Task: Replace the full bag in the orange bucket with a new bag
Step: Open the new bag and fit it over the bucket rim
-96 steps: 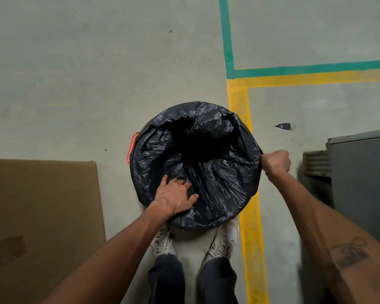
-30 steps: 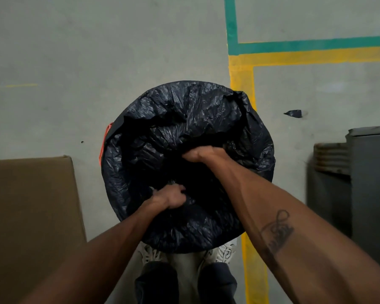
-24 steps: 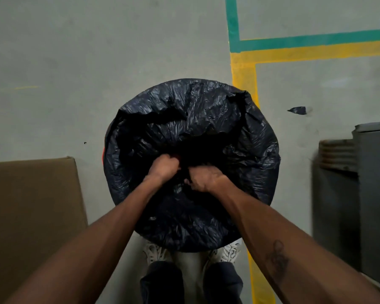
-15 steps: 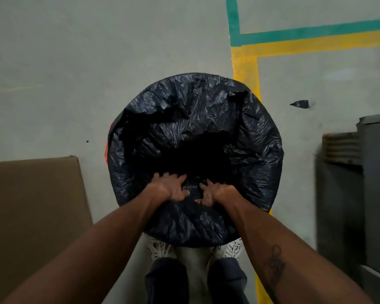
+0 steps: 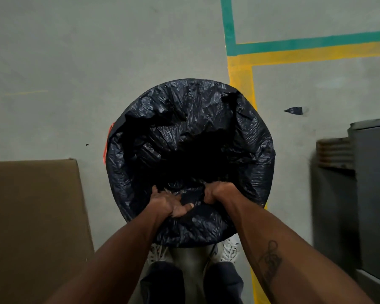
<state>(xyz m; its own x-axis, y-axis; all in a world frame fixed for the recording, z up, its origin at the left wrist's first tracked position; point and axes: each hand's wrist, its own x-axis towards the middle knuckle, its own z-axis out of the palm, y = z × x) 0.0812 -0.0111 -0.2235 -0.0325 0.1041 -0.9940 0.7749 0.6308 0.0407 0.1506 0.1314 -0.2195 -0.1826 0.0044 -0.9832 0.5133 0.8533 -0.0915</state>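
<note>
Down by the white sneakers (image 5: 228, 249), both hands grip the near rim of the crinkled black plastic bag (image 5: 246, 137) — the left hand (image 5: 169, 204) bunching a fold with fingers curled and thumb pressed over it, the right hand (image 5: 215, 191) fisted on the film just beside it. The bag drapes the round orange bucket (image 5: 106, 148) — only a sliver shows at its left edge — on the grey concrete floor (image 5: 64, 62).

Dim, flat light; the grey cabinet (image 5: 369, 194) at the right edge is motion-blurred, the bag's hollow (image 5: 191, 159) pure black.
</note>
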